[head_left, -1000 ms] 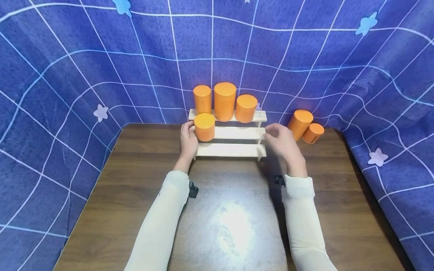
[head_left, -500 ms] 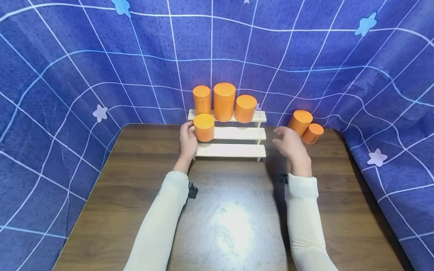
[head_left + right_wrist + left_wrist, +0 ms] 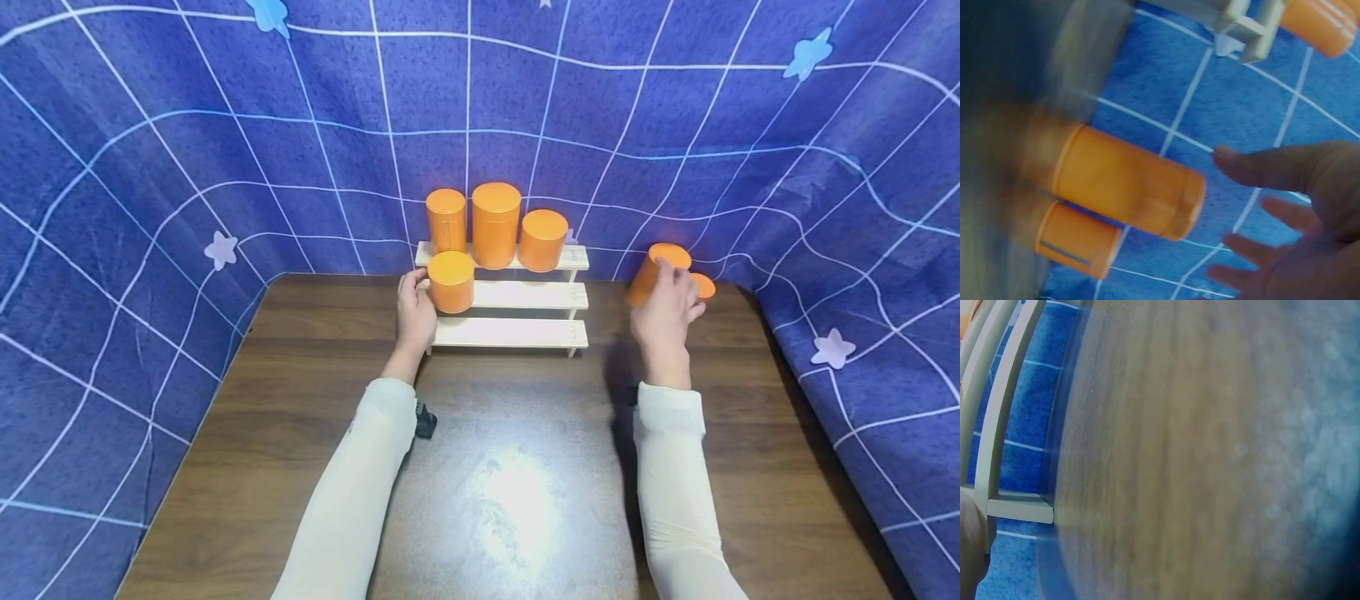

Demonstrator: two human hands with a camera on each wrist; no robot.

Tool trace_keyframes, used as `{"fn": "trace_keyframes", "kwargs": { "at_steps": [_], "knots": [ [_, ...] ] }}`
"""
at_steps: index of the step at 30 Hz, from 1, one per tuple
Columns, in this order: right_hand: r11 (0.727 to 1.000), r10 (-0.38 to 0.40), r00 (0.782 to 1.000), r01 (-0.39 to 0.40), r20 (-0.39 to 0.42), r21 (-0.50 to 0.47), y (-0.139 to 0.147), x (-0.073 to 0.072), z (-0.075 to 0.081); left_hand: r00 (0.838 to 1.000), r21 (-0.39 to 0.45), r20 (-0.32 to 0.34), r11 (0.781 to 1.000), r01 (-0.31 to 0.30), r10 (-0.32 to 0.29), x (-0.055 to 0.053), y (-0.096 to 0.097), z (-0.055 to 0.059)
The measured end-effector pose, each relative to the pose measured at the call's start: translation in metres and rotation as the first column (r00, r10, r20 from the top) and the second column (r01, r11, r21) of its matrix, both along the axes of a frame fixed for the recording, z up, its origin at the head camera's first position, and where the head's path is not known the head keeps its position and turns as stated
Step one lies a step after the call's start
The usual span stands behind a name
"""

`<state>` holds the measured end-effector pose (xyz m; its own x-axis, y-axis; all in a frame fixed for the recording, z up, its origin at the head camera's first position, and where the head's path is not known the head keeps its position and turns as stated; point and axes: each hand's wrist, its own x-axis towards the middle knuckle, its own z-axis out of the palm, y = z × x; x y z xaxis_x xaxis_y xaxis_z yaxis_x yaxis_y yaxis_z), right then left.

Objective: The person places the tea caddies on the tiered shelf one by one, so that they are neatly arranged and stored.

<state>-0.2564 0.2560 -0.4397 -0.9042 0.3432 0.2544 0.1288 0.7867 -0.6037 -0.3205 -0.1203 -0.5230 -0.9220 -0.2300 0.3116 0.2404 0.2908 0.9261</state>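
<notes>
My left hand (image 3: pixel 417 310) is at the left end of a pale wooden three-step rack (image 3: pixel 517 333). Its bent fingers hold the left side of a short orange canister (image 3: pixel 452 287) standing on the middle step; the thumb is hidden. In the left wrist view, part of the hand (image 3: pixel 969 540) lies by the rack's end. My right hand (image 3: pixel 666 321) is in front of a tall orange canister (image 3: pixel 648 275) and a small one (image 3: pixel 703 287). In the right wrist view, its fingers are spread, apart from the tall canister (image 3: pixel 1132 181) and small canister (image 3: pixel 1079 239).
On the top step stand a slim canister (image 3: pixel 447 221), a tall canister (image 3: pixel 497 225) and a short, wide canister (image 3: pixel 544 240), all orange. A dark wooden table (image 3: pixel 300 467) lies underneath. Blue cloth (image 3: pixel 600 108) with white grid lines hangs behind and at both sides.
My right hand has left the rack's right end and moved right to the two canisters on the table. The left hand and the short canister beside it have stayed in place.
</notes>
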Motion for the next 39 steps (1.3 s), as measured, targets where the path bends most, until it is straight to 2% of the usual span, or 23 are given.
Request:
{"fn": "trace_keyframes", "kwargs": {
  "at_steps": [4,7,13,19,25,32,39],
  "knots": [
    [0.996,-0.079,0.994,0.076,-0.076,-0.050,0.005,-0.009,-0.010,1.000,0.013,-0.004,1.000,0.001,-0.001,0.000,0.000,-0.001],
    [0.991,-0.120,0.988,0.114,-0.097,-0.064,0.010,-0.016,-0.018,1.000,0.023,-0.004,1.000,0.003,-0.003,0.000,0.000,-0.001],
    [0.989,-0.131,0.990,0.127,-0.051,-0.078,0.019,-0.030,-0.035,1.000,0.030,-0.003,1.000,0.006,-0.006,0.000,0.000,-0.002],
    [0.990,-0.115,0.993,0.116,0.013,-0.078,0.021,-0.036,-0.050,1.000,0.037,0.003,0.999,0.008,-0.008,0.001,0.000,-0.003],
    [0.981,-0.141,0.986,0.127,-0.088,-0.148,0.020,-0.042,-0.052,1.000,0.046,0.009,0.999,0.007,-0.007,0.000,0.000,-0.003],
    [0.963,-0.179,0.970,0.139,-0.163,-0.229,0.021,-0.047,-0.050,1.000,0.045,0.015,0.999,0.007,-0.007,0.000,0.000,-0.002],
    [0.952,-0.182,0.947,0.102,-0.265,-0.290,0.023,-0.045,-0.049,1.000,0.051,-0.004,0.999,0.016,-0.015,0.000,0.000,-0.002]
  ]
}}
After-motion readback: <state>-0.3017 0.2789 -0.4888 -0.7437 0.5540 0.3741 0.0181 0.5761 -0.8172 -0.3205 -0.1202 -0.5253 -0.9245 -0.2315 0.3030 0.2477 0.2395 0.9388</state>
